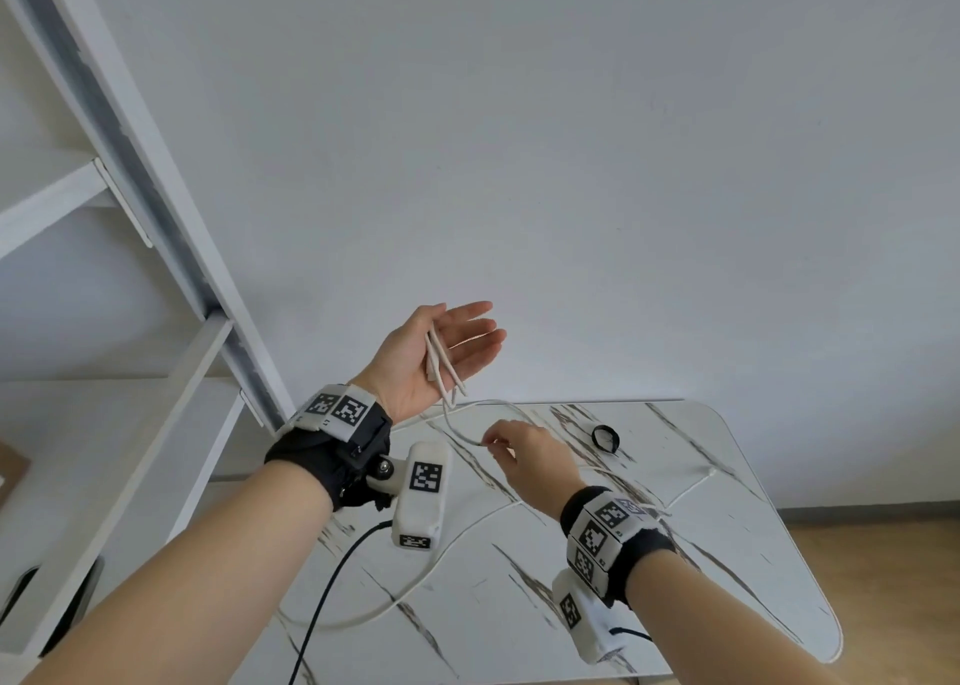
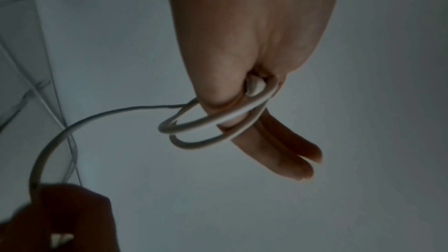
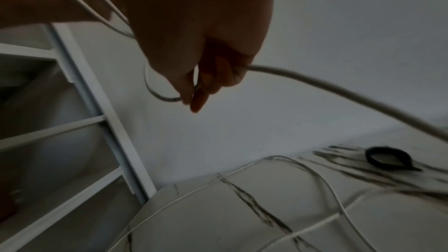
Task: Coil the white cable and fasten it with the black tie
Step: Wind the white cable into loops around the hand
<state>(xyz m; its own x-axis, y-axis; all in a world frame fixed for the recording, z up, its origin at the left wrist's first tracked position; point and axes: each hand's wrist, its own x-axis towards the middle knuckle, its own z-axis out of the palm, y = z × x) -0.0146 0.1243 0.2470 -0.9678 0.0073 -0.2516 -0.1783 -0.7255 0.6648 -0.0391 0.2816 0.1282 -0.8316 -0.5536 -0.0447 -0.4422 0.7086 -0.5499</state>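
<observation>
My left hand [image 1: 454,344] is raised above the table's back edge, palm toward me and fingers straight. A few loops of the white cable [image 1: 441,367] lie across the palm. In the left wrist view the loops [image 2: 194,131] go round the fingers, and the thumb presses the plug end [image 2: 254,86] against the hand [image 2: 242,45]. Just below, my right hand [image 1: 491,442] pinches the cable [image 3: 315,81] between thumb and forefinger [image 3: 191,99]. The rest of the cable trails over the table. The black tie [image 1: 605,437] [image 3: 387,158], curled into a ring, lies at the back of the table, right of both hands.
The white marble-patterned table [image 1: 675,606] stands against a plain wall. A white shelf unit [image 1: 156,247] stands to the left, close to my left arm. A black lead [image 1: 332,580] hangs from the left wrist camera over the table's front. Wooden floor shows at right.
</observation>
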